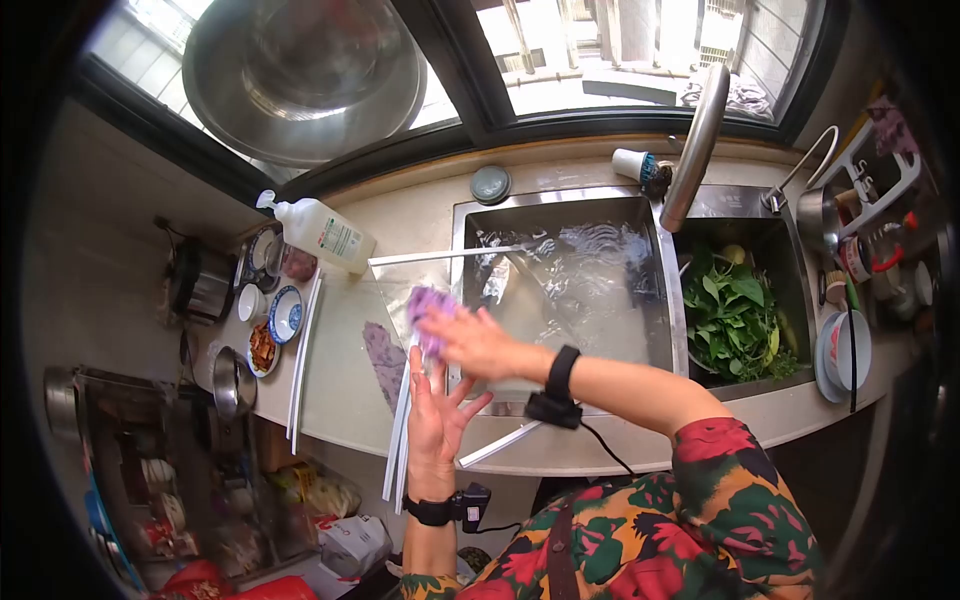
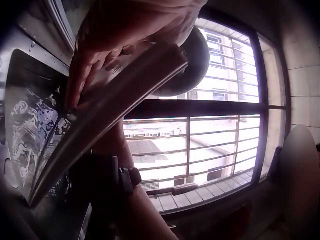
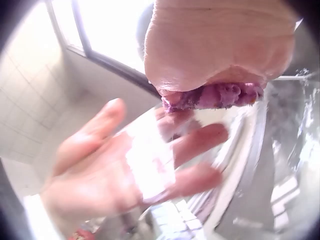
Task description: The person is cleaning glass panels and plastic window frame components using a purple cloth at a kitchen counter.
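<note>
Here's the left hand [image 1: 436,418], fingers straight and spread, supporting a clear panel [image 2: 117,102]; just past its fingertips the right hand [image 1: 478,345] grips a bunched purple cloth [image 1: 430,302] against that panel! Wiping looks midway on this 1; white strips [image 1: 304,360] lie left of the left hand, done or waiting, can't tell; ahead-right of both, the watery sink [image 1: 570,197], then leafy greens [image 1: 735,310]

Room over sink [image 1: 676,310]; white strip [image 1: 430,256] crosses left rim [image 1: 460,225]; faucet [image 1: 697,150] at right.
</note>
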The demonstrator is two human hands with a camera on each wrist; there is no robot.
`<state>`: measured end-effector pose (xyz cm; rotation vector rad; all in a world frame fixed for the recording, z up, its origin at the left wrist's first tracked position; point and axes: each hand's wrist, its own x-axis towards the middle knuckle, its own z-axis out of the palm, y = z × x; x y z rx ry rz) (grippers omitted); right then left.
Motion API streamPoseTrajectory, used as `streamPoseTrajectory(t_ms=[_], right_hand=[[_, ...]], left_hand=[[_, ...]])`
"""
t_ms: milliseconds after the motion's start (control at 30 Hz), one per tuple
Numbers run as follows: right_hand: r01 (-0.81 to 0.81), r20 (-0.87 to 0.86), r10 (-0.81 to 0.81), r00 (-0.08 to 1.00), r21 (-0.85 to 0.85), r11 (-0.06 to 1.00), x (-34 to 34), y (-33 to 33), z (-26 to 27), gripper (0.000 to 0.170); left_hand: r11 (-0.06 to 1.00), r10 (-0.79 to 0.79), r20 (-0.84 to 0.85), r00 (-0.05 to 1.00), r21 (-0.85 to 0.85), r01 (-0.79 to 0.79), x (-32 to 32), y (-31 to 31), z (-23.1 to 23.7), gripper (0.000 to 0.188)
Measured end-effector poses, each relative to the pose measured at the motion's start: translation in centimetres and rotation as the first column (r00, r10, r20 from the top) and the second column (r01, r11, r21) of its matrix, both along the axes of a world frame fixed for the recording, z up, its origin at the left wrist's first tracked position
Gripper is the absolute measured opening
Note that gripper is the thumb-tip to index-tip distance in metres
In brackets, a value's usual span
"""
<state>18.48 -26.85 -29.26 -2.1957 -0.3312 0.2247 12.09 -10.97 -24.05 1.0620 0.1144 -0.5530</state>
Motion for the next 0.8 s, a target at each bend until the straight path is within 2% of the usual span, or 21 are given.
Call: streamPoseTrajectory(t_ms=[33, 100, 133, 200, 233, 267, 300, 367, 433, 500, 567, 633, 667, 733, 800], right_hand=[[0.034, -0.066, -0.037, 0.997, -0.051, 0.998, 0.9, -1.4, -1.7, 0.055], [0.193, -0.121, -0.186, 0.975, 0.049, 0.98, 0.5, -4.9, -6.8, 0.049], [0.225, -0.084, -0.224, 0.971, 0.011, 0.974, -0.6, -6.9, -9.2, 0.05], [0.342, -0.255, -0.338, 0.906, -0.028, 0.939, -2.6, -9.9, -14.5, 0.052], [0.348, -0.381, -0.388, 0.839, -0.172, 0.922, -3.7, -10.5, -13.4, 0.052], [0.368, -0.373, -0.406, 0.835, -0.172, 0.914, -4.4, -11.1, -15.0, 0.052], [0.368, -0.452, -0.446, 0.773, -0.254, 0.894, -5.0, -10.7, -14.8, 0.052], [0.394, -0.374, -0.508, 0.776, -0.341, 0.853, -6.6, -8.2, -11.0, 0.052], [0.301, -0.368, -0.378, 0.849, -0.249, 0.92, -6.7, -5.7, -8.9, 0.049], [0.254, -0.147, -0.287, 0.947, -0.207, 0.945, -7.3, -2.1, -5.0, 0.051], [0.107, 0.005, -0.107, 0.994, -0.021, 0.994, -6.9, 1.0, -1.0, 0.051], [0.023, 0.153, -0.02, 0.988, -0.019, 1.0, -4.9, 3.6, 1.4, 0.048], [0.021, 0.159, -0.018, 0.987, -0.019, 1.0, -3.0, 4.7, 1.8, 0.048], [-0.053, 0.327, 0.077, 0.942, -0.08, 0.995, 1.9, 5.9, 1.6, 0.046], [-0.019, 0.353, 0.029, 0.935, -0.033, 0.999, 6.5, 5.6, 0.6, 0.045]], left_hand=[[1.0, 0.003, 0.0, 1.0, 0.001, -0.003, 0.0, 0.3, -0.1, 0.061], [1.0, 0.001, 0.008, 1.0, -0.009, -0.001, 0.2, 0.9, -0.7, 0.066], [0.999, 0.009, -0.025, 1.0, -0.035, -0.01, 0.4, 1.5, -1.6, 0.062], [0.999, 0.009, -0.016, 1.0, -0.049, -0.009, 0.6, 1.5, -1.7, 0.062], [0.998, -0.003, -0.01, 1.0, -0.056, 0.003, 0.6, 1.4, -1.7, 0.062], [0.998, 0.002, -0.01, 1.0, -0.062, -0.003, 0.6, 1.3, -1.6, 0.062], [0.999, -0.006, -0.015, 1.0, -0.043, 0.005, 0.7, 1.1, -1.4, 0.062], [1.0, -0.016, -0.012, 1.0, -0.026, 0.016, 1.2, 1.0, -1.2, 0.062], [0.999, -0.043, -0.022, 0.999, -0.022, 0.043, 1.7, 1.1, -1.2, 0.065], [0.998, -0.058, -0.024, 0.998, -0.024, 0.057, 2.1, 1.1, -1.4, 0.064], [0.997, -0.069, -0.026, 0.997, -0.028, 0.069, 2.5, 1.2, -1.9, 0.063], [0.996, -0.062, -0.022, 0.998, -0.07, 0.06, 3.2, 1.4, -2.9, 0.063], [0.979, -0.12, -0.113, 0.986, -0.176, 0.099, 3.6, 2.4, -4.9, 0.062], [0.985, -0.14, -0.088, 0.986, -0.117, 0.129, 3.8, 2.7, -4.5, 0.063], [0.985, -0.166, -0.035, 0.986, -0.046, 0.164, 3.5, 2.1, -2.5, 0.071]])
